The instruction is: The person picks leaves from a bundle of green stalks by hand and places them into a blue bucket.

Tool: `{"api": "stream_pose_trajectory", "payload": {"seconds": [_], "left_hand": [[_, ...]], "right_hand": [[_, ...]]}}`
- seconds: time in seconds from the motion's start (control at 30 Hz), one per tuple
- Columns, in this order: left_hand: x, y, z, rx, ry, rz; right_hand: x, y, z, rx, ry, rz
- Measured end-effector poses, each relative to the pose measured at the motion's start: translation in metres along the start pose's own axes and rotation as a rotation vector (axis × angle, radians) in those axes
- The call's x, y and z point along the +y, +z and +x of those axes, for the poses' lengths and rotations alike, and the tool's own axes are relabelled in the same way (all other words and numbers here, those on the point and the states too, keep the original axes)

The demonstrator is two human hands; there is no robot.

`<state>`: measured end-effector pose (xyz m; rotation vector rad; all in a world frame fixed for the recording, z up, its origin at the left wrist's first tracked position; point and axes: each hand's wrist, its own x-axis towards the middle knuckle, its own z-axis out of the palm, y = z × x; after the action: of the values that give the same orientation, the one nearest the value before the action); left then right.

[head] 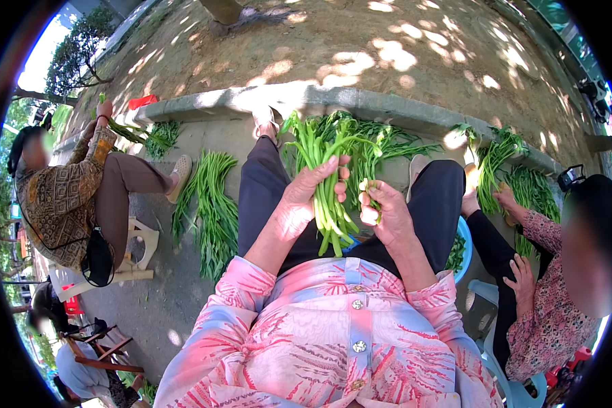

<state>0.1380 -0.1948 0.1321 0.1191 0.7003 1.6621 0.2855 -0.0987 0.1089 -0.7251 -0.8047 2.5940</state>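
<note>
My left hand (311, 193) is wrapped around a bunch of long green leafy-vegetable stems (327, 217), likely water spinach, above my lap. The cut or broken stem ends point toward my shirt, and the other ends reach past my knees. Just right of the bunch, my right hand (388, 214) pinches a short piece of green stem (364, 185) between thumb and fingers. Beyond both hands, a heap of leafy greens (405, 145) lies on the pavement between my feet. A light-blue basin (466, 235) holding green leaves sits beside my right thigh, partly hidden by it.
A large pile of greens (211, 204) lies left of my legs. A concrete curb (408, 108) runs across the front. One person (61, 199) sits at left holding stems; another person (551, 306) sits close at right, near more greens (533, 188) and a light-blue chair (489, 352).
</note>
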Motion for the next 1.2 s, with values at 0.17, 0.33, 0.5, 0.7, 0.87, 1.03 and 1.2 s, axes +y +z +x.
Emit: {"api": "stream_pose_trajectory", "payload": {"seconds": [0.17,0.33,0.5,0.7,0.87,1.03,1.2], "left_hand": [[0.011,-0.011,0.002,-0.030,0.018,-0.133],[0.011,-0.009,0.004,-0.104,0.043,-0.182],[0.007,-0.003,0.000,-0.018,0.095,-0.041],[0.004,0.012,-0.002,0.066,0.171,0.129],[0.001,0.018,0.000,0.083,0.213,0.161],[0.001,0.022,-0.001,0.045,0.234,0.158],[0.008,0.017,-0.001,0.049,0.225,0.091]], "right_hand": [[-0.005,0.001,-0.002,-0.139,0.107,0.170],[0.000,-0.004,-0.002,-0.105,0.144,0.250],[-0.003,0.022,-0.015,-0.067,-0.027,-0.096],[-0.003,0.031,-0.023,-0.080,-0.124,-0.355],[0.003,0.026,-0.018,-0.093,-0.293,-0.665],[0.004,0.022,-0.015,-0.122,-0.390,-0.786],[0.004,0.020,-0.017,-0.042,-0.181,-0.474]]}}
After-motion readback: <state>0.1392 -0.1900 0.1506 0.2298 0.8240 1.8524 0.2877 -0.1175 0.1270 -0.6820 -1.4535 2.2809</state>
